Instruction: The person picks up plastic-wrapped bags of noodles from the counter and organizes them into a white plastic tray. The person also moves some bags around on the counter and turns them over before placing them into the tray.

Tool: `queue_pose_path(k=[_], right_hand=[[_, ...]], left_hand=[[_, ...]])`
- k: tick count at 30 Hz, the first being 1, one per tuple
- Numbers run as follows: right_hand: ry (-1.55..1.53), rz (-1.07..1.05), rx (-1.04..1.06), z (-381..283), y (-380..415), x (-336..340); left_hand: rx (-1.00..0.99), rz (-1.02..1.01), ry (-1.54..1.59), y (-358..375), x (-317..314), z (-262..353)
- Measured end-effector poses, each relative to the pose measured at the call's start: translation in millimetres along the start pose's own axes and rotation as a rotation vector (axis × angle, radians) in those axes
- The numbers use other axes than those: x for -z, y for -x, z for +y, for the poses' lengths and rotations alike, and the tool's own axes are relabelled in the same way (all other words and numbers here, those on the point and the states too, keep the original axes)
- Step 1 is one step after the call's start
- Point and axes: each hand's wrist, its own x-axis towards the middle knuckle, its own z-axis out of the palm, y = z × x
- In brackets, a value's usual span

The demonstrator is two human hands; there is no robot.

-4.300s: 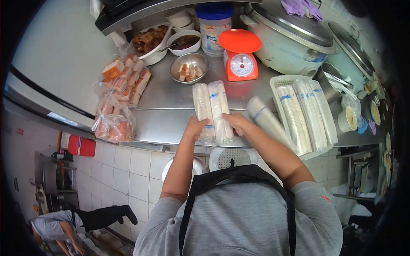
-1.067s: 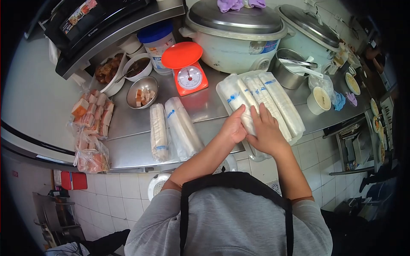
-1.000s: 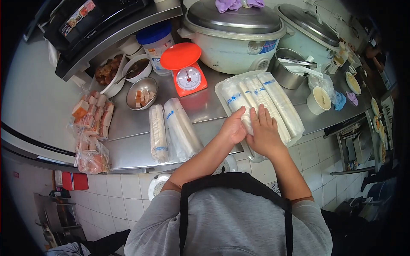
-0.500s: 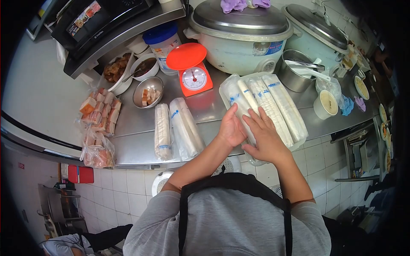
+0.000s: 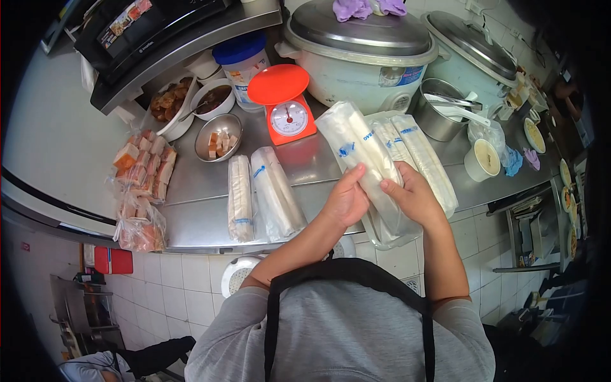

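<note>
Both my hands grip one long clear plastic sleeve of white contents (image 5: 364,149), marked with blue print and tilted up over the other packs. My left hand (image 5: 347,198) holds its left side, thumb on top. Around its right side is my right hand (image 5: 415,194), thumb on the plastic. Beneath and to the right lie similar white packs (image 5: 423,159) in a pale tray, mostly hidden. Two more plastic sleeves lie apart on the counter to the left, a narrow one (image 5: 240,198) and a wider one (image 5: 278,194). What fills the sleeves I cannot make out exactly.
An orange dial scale (image 5: 289,118) stands behind the packs, beside a metal bowl of cubed pieces (image 5: 218,137). Bagged meat chunks (image 5: 143,165) sit at the left. Large lidded cookers (image 5: 359,63) line the back; a metal pot with utensils (image 5: 441,121) and a paper cup (image 5: 482,159) stand right.
My hands have closed around the leftmost pack and lifted it off the others, tilting it up. Before, they lay loosely over it with fingers stretched out.
</note>
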Motion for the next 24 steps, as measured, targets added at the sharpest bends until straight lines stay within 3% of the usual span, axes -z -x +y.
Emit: queue_pose_path(k=[2, 5, 8, 11, 14, 15, 18, 21, 24], right_hand=[[0.07, 0.052, -0.004, 5, -2, -2], [0.259, 0.131, -0.076, 3, -7, -6], [0.443, 0.191, -0.112, 14, -13, -15], [0.585, 0.164, -0.168, 12, -19, -19], [0.706, 0.113, -0.281, -5, -15, -27], [0.747, 0.104, -0.318, -9, -14, -29], [1.093, 0.182, 0.029, -3, 3, -31], [1.176, 0.046, -0.022, -2, 19, -32], [1.181, 0.048, 0.057, 26, 23, -33]], left_hand=[[-0.024, 0.028, -0.11, -5, 6, 3], [-0.063, 0.306, -0.429, -10, 3, 8], [-0.76, 0.352, -1.379, -24, 51, -2], [-0.594, 0.075, -1.975, -20, 45, 9], [-0.573, -0.102, -2.023, -29, 42, 9], [-0.543, -0.099, -2.073, -30, 39, 11], [-0.461, -0.094, -2.184, -35, 33, 10], [-0.411, -0.088, -2.211, -41, 36, 4], [-0.372, -0.095, -2.21, -41, 36, 2]])
